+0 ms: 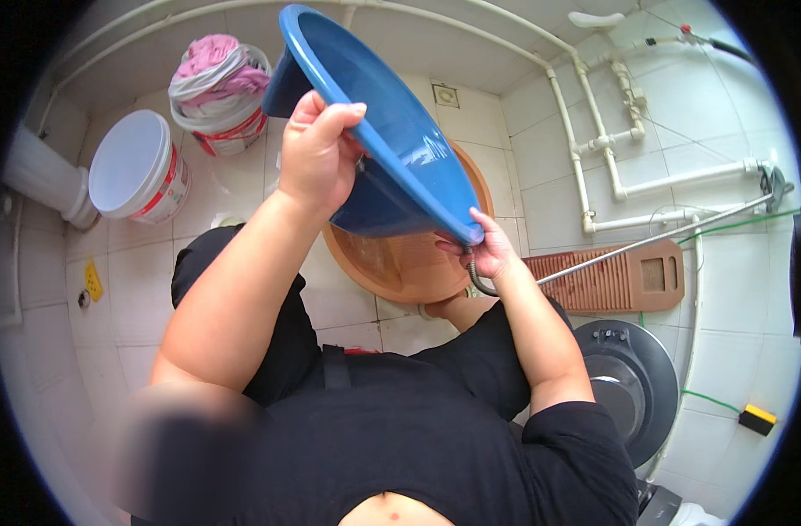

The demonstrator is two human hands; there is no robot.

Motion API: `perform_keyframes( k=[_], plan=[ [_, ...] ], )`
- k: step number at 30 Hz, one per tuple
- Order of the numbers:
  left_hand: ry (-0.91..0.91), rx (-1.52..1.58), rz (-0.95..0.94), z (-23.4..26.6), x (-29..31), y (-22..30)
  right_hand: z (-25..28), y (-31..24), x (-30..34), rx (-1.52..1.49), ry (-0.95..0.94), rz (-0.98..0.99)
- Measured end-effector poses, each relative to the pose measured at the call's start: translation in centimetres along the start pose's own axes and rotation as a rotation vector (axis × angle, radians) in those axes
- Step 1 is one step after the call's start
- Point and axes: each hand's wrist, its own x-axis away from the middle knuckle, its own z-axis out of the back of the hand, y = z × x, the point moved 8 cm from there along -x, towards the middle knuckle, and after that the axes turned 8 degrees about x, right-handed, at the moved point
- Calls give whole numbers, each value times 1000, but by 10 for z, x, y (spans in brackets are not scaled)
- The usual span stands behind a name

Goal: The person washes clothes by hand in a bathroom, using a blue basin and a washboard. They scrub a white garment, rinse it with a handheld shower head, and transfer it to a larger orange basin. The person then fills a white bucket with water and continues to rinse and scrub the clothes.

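A large blue plastic basin is tilted up on its side in front of me. My left hand is closed on its near rim, thumb over the edge. At the rim's lower right end my right hand grips the edge, its fingers partly hidden behind the basin. A grey flexible hose hangs just under the right hand; whether the fingers hold it too, I cannot tell. Below the blue basin, an orange-brown tub stands on the floor, partly covered by it.
At the left are a white bucket and another bucket, heaped with pink and white cloth. To the right lie a brown washboard, a long metal rod and a dark round basin. White pipes run along the wall.
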Motion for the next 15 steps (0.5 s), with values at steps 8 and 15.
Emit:
perform_keyframes(
  k=[8, 15],
  plan=[
    [-37, -231, 59, 22, -3, -37, 52, 15, 0, -342, 208, -10],
    [481, -957, 576, 244, 6, -116, 88, 14, 8, -394, 327, -38]
  ],
)
